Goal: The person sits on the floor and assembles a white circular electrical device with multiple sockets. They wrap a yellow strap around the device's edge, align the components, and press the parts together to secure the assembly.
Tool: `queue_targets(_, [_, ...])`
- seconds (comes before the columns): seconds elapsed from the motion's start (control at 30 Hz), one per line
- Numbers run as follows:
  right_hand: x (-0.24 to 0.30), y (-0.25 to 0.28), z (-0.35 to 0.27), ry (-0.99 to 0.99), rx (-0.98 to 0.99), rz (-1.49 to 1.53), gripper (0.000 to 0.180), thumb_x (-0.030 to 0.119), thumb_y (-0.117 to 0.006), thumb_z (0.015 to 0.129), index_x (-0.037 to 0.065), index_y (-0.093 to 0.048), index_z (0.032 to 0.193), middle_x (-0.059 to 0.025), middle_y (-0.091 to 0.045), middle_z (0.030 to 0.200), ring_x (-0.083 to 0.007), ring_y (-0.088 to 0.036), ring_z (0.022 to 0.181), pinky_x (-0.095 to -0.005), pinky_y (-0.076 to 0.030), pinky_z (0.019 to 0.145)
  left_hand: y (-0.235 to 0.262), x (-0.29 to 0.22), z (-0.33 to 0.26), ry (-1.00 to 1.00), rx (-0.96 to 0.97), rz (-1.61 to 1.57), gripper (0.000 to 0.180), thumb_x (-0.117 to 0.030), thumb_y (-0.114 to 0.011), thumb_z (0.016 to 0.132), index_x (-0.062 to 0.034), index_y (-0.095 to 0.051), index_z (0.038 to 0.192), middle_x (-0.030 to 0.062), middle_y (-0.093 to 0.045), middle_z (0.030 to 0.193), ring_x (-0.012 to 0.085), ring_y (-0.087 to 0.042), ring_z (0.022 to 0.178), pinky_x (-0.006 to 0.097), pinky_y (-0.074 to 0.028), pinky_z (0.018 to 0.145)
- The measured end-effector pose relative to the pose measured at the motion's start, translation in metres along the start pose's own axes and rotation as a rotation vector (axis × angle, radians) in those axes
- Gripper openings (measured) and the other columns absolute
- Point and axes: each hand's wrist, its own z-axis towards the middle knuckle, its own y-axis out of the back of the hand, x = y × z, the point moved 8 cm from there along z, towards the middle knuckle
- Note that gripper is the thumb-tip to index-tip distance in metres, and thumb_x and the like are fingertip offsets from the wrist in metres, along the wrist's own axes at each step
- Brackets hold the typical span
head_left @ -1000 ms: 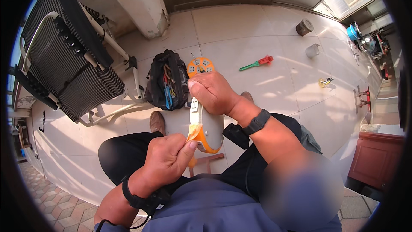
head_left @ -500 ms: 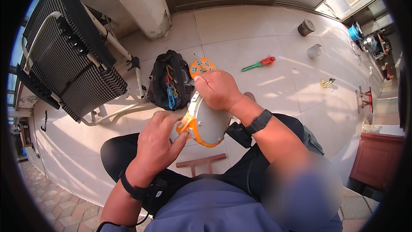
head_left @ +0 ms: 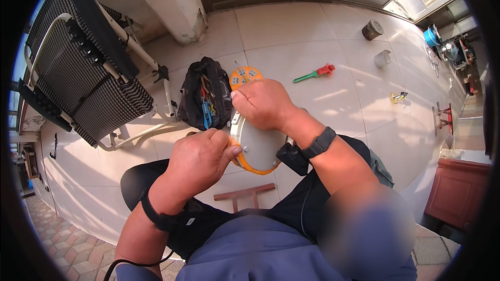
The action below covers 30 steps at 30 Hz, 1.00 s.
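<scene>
Between my knees I hold a round grey housing with a pale band and an orange rim, tilted on its side. My left hand is closed on its orange edge, the thumb pressed along the rim. Over the upper part, my right hand is curled in a grip, its fingertips hidden from view. Just beyond that hand, an orange disc with several dark-marked inserts lies on the floor, partly covered by the fist. A thin rod shows across it; what it belongs to is unclear.
A black tool bag stands open beyond my left hand, beside a folding chair. Farther right lie a green-handled tool with a red end, a dark cup, a clear cup and a small yellow item.
My left hand has shifted right and upward, its fingers folding from a loose pinch into a firmer grip at the orange rim. The housing has moved slightly up and right.
</scene>
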Motion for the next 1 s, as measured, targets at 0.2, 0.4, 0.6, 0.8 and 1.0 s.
queue_targets(0.2, [0.000,-0.006,0.002,-0.052,0.146,0.022,0.044,0.036,-0.046,0.093,0.007,-0.068,0.070,-0.0182,-0.070,0.079,-0.0418,-0.065,0.080,-0.0532,-0.050,0.070,0.006,-0.009,0.005,-0.197,0.124,0.002,0.025,-0.027,-0.065,0.097,-0.0076,-0.060,0.082,0.0106,-0.062,0.072,0.0339,-0.064,0.065,0.045,-0.051,0.058])
queue_targets(0.4, [0.001,-0.003,0.000,-0.031,0.070,0.047,0.041,0.034,-0.048,0.093,0.007,-0.068,0.069,-0.0184,-0.070,0.078,-0.0428,-0.065,0.077,-0.0537,-0.050,0.068,0.003,-0.016,-0.003,-0.203,0.185,0.058,0.025,-0.025,-0.066,0.095,-0.0083,-0.058,0.078,0.0104,-0.060,0.066,0.0346,-0.062,0.060,0.046,-0.049,0.054])
queue_targets(0.6, [-0.003,-0.004,-0.001,0.051,-0.011,0.117,0.037,0.028,-0.048,0.095,0.006,-0.060,0.067,-0.0178,-0.065,0.072,-0.0433,-0.061,0.071,-0.0523,-0.047,0.064,0.009,-0.020,-0.012,-0.130,0.146,-0.055,0.027,-0.023,-0.066,0.094,-0.0074,-0.058,0.074,0.0123,-0.060,0.063,0.0365,-0.060,0.056,0.047,-0.048,0.052])
queue_targets(0.8, [0.002,-0.002,-0.006,0.085,-0.051,0.205,0.038,0.025,-0.048,0.096,0.004,-0.057,0.067,-0.0194,-0.061,0.069,-0.0441,-0.058,0.069,-0.0507,-0.045,0.062,0.012,-0.020,-0.025,-0.028,0.138,-0.230,0.027,-0.018,-0.066,0.093,-0.0051,-0.057,0.071,0.0157,-0.059,0.062,0.0390,-0.061,0.056,0.047,-0.049,0.052])
queue_targets(1.0, [0.001,-0.002,-0.007,0.109,-0.056,0.228,0.037,0.025,-0.048,0.097,0.003,-0.055,0.068,-0.0196,-0.060,0.069,-0.0442,-0.057,0.068,-0.0503,-0.045,0.062,0.009,-0.020,-0.035,0.008,0.100,-0.263,0.026,-0.016,-0.068,0.091,-0.0047,-0.056,0.071,0.0158,-0.058,0.062,0.0393,-0.060,0.055,0.046,-0.048,0.051])
